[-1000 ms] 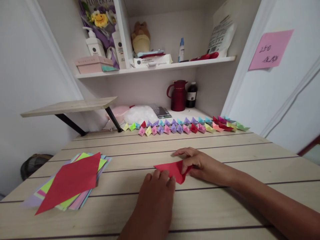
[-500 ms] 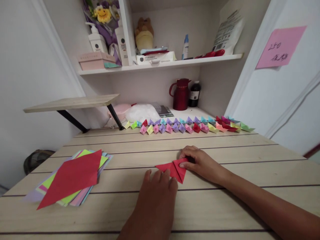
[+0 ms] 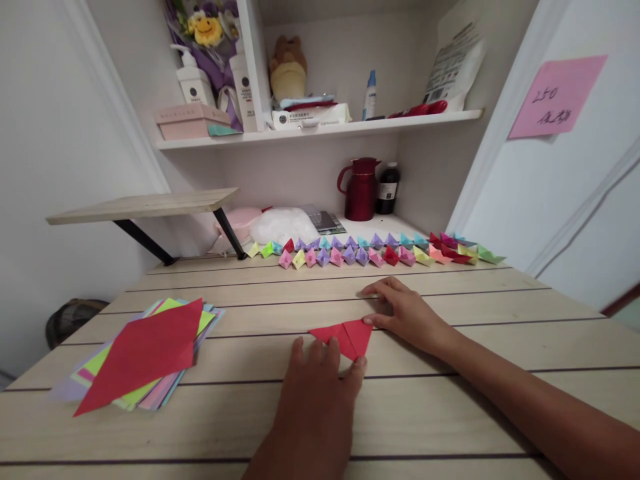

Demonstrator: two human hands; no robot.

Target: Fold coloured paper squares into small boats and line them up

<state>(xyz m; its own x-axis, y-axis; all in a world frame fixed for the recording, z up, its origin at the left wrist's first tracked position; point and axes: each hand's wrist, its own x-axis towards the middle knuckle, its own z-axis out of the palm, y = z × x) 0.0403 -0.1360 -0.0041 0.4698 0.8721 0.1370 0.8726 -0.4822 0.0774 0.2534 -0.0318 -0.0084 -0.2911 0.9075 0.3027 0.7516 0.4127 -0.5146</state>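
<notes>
A piece of folded red origami paper lies flat on the wood-plank table, with a crease running diagonally across its middle. My left hand rests spread out, its fingertips on the near edge of the paper and its thumb at the near corner. My right hand is open at the paper's right end. Its thumb tip touches the right corner, while the index finger reaches out over the table beyond the far edge. Part of the paper's near side is hidden by my left fingers.
To the left lies a stack of coloured paper sheets, a red one on top. Two rows of folded paper boats line the table's back. Behind them stand a dark red jug and a dark bottle. A small raised shelf is at back left.
The right flap of the red paper, raised before, now lies flatter. My right fingers have opened and moved off it, and my left thumb has shifted right onto the near corner.
</notes>
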